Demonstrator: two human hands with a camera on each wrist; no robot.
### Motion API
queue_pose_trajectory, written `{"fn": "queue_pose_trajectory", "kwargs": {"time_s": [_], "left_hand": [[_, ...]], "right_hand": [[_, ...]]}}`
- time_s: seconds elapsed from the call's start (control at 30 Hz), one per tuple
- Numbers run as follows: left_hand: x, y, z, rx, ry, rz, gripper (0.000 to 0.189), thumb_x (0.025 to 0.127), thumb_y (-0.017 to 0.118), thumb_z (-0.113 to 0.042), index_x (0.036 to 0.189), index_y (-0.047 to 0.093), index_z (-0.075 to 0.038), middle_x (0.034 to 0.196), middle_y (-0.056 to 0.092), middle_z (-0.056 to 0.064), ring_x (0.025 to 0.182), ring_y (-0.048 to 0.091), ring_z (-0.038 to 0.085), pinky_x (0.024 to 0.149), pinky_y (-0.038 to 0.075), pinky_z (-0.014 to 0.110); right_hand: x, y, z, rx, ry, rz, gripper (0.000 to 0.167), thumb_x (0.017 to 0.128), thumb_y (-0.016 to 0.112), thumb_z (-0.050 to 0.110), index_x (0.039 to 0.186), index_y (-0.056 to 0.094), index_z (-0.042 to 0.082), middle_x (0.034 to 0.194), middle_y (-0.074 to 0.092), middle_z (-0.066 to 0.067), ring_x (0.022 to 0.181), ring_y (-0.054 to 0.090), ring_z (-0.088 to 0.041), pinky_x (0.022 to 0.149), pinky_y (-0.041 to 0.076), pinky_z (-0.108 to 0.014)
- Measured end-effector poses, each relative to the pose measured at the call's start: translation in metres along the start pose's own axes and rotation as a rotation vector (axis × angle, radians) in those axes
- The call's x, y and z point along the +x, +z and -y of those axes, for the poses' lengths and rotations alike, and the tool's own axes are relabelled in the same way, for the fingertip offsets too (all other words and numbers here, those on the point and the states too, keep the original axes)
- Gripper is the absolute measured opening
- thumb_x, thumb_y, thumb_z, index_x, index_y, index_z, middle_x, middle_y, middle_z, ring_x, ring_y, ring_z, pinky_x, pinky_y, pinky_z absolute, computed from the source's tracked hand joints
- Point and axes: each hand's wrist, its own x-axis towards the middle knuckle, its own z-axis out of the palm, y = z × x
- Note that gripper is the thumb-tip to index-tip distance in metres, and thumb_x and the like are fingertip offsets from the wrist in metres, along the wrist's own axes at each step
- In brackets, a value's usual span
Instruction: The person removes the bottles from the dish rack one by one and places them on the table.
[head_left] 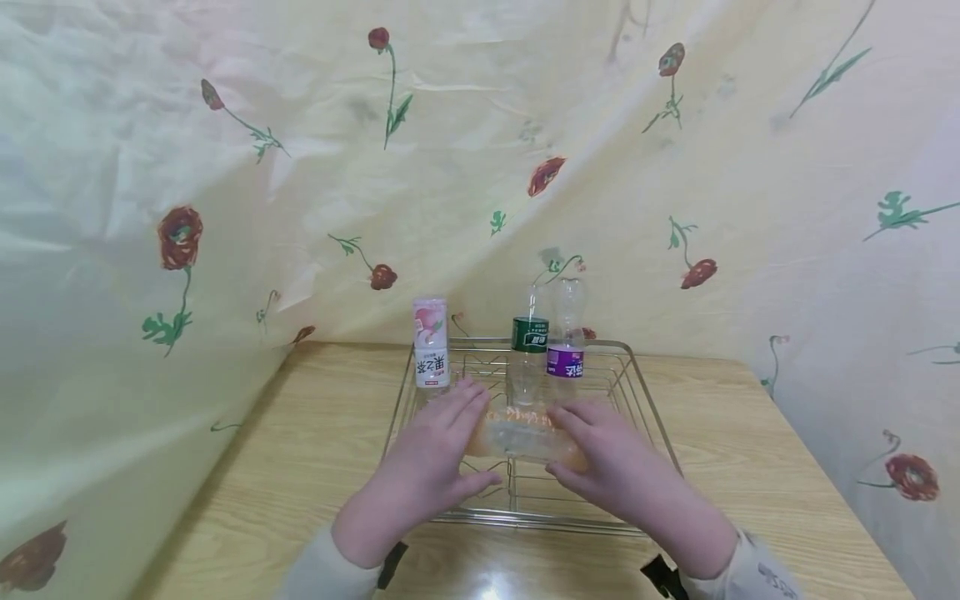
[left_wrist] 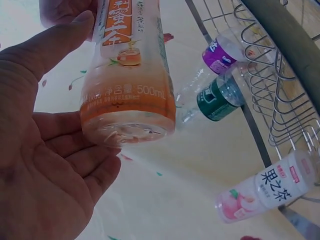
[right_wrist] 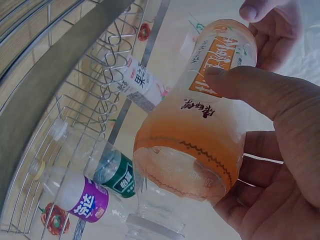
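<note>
A clear plastic bottle with an orange and white tea label lies sideways between both hands, close over a wire basket. My left hand holds its base end, thumb at one side and fingers behind it in the left wrist view. At the neck end, my right hand grips it; in the right wrist view the thumb presses the label and the other fingers pass behind. The bottle's neck points away from the left hand, partly cut off by the frame.
Neck down in the basket stand a pink and white labelled bottle at left, a green-labelled bottle and a purple-labelled bottle at the back. Beneath is a wooden table. A flowered cloth hangs behind and along both sides.
</note>
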Motion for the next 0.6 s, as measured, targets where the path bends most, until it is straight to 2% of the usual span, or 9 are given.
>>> {"fn": "queue_pose_trajectory", "kwargs": {"time_s": [0.23, 0.6], "left_hand": [[0.0047, 0.0019, -0.0034, 0.106, 0.043, -0.009, 0.096, 0.072, 0.091, -0.048, 0.142, 0.051, 0.003, 0.142, 0.055, 0.017, 0.131, 0.051, 0.033, 0.112, 0.039, 0.046], [0.0098, 0.0036, -0.0074, 0.213, 0.079, 0.012, 0.091, 0.07, 0.092, -0.051, 0.136, 0.057, 0.0, 0.132, 0.061, 0.012, 0.123, 0.057, 0.029, 0.11, 0.042, 0.042]], "right_hand": [[0.0021, 0.0023, 0.0041, -0.021, -0.019, 0.001, 0.066, 0.073, 0.091, 0.026, 0.127, 0.066, -0.005, 0.12, 0.067, -0.017, 0.106, 0.063, -0.032, 0.091, 0.057, -0.047], [0.0055, 0.0044, 0.0102, -0.053, -0.022, 0.022, 0.066, 0.075, 0.09, 0.028, 0.128, 0.066, -0.002, 0.12, 0.067, -0.013, 0.106, 0.064, -0.029, 0.09, 0.057, -0.043]]}}
